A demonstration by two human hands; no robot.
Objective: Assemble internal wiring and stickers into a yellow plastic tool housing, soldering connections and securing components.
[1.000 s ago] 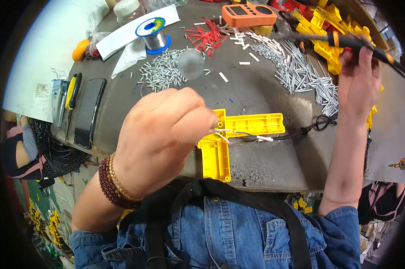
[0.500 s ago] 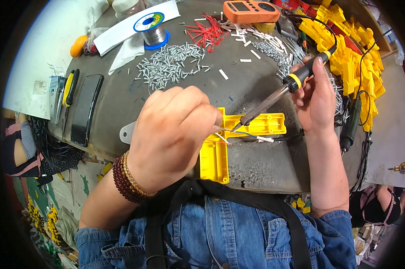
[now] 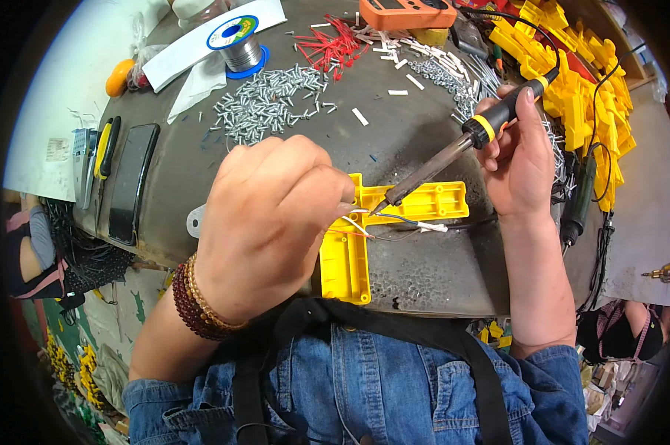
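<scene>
My right hand [image 3: 524, 167] is wrapped round the black and yellow handle of a soldering iron [image 3: 430, 167], its shaft slanting down to the left. The tip meets thin wire ends in front of the left fingers. Pinched in my left hand [image 3: 272, 211] is a thin wire [image 3: 358, 211]; its far part is hidden by the fingers. Beneath lies an open yellow plastic housing [image 3: 344, 276], with one arm toward me and another to the right. A dark wire with white sleeves [image 3: 431, 227] runs rightward over it, beside loose white and red wires.
Behind the hands lie a pile of screws [image 3: 264, 104], a solder spool [image 3: 243, 53], red parts [image 3: 335, 46] and an orange meter [image 3: 407, 15]. Yellow housings [image 3: 572, 96] heap at the right, near a black electric screwdriver [image 3: 579, 200]. A phone [image 3: 133, 182] and yellow-handled pliers [image 3: 107, 148] lie left.
Both the left hand and the iron's tip have shifted slightly left, and the whole scene has slid left a little. The tip remains at the wire ends; both grips are unchanged.
</scene>
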